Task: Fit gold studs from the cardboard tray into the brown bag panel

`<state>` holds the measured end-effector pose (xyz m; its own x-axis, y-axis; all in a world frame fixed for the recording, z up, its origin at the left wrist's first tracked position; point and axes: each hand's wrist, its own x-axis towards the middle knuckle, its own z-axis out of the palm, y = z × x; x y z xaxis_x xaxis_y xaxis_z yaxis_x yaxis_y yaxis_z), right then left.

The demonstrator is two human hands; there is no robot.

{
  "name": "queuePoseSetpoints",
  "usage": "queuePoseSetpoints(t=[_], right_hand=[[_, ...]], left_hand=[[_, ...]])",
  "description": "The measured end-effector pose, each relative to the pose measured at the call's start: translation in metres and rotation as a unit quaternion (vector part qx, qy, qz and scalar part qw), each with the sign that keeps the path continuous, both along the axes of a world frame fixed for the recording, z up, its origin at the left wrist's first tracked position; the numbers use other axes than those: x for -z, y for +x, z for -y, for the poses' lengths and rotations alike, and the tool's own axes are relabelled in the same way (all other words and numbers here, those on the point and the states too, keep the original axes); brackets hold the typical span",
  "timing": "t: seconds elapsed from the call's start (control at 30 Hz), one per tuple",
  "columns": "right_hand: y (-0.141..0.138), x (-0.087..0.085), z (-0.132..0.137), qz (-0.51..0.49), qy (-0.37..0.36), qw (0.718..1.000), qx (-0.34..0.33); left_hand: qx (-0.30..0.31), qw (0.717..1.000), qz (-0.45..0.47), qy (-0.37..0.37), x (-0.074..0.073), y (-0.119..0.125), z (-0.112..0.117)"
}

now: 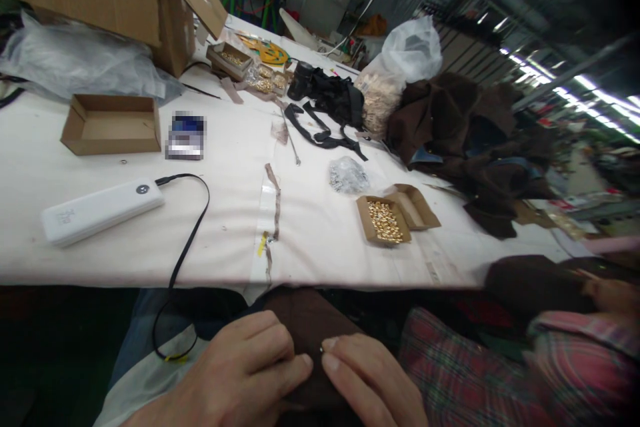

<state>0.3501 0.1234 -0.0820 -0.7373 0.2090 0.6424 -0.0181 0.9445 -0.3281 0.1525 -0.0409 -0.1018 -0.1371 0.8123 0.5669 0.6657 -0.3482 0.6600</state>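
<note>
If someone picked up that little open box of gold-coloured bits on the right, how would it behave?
The small box would probably feel heavy for its size, since the gold-coloured bits look metallic and numerous. It could spill if tipped, as its top is open and the bits look loose. Its thin cardboard may flex under a squeeze.

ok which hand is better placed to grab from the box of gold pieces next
Probably the right hand: it is nearer the box of gold pieces, though busy at a small shiny piece. The left hand is farther off, on the brown fabric.
</note>
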Motion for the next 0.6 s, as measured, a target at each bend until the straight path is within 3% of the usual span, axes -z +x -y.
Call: queuePoseSetpoints(t=[0.1, 0.2, 0.33, 0.4, 0.5, 0.6], right_hand=[[-0.005, 0.004, -0.012, 0.032, -0.017, 0.999, 0.029], [-0.015, 0.006, -0.042, 0.055, -0.003, 0.998, 0.035], [-0.037, 0.028, -0.091, 0.029, 0.059, 0.996, 0.053], [-0.050, 0.047, -0.109, -0.023, 0.072, 0.996, 0.052], [-0.068, 0.074, -0.123, -0.087, 0.042, 0.994, 0.044], [-0.076, 0.077, -0.127, -0.083, 0.037, 0.995, 0.051]], left_hand=[[-0.022, 0.999, 0.023, -0.018, 0.001, 0.000, -0.014], [-0.032, 0.993, 0.076, -0.081, 0.012, 0.002, -0.034], [-0.065, 0.982, 0.093, -0.152, 0.016, -0.011, -0.067], [-0.052, 0.975, 0.087, -0.199, 0.005, -0.029, -0.083], [0.041, 0.954, 0.079, -0.286, -0.019, -0.065, -0.107], [0.070, 0.930, 0.049, -0.358, -0.040, -0.097, -0.143]])
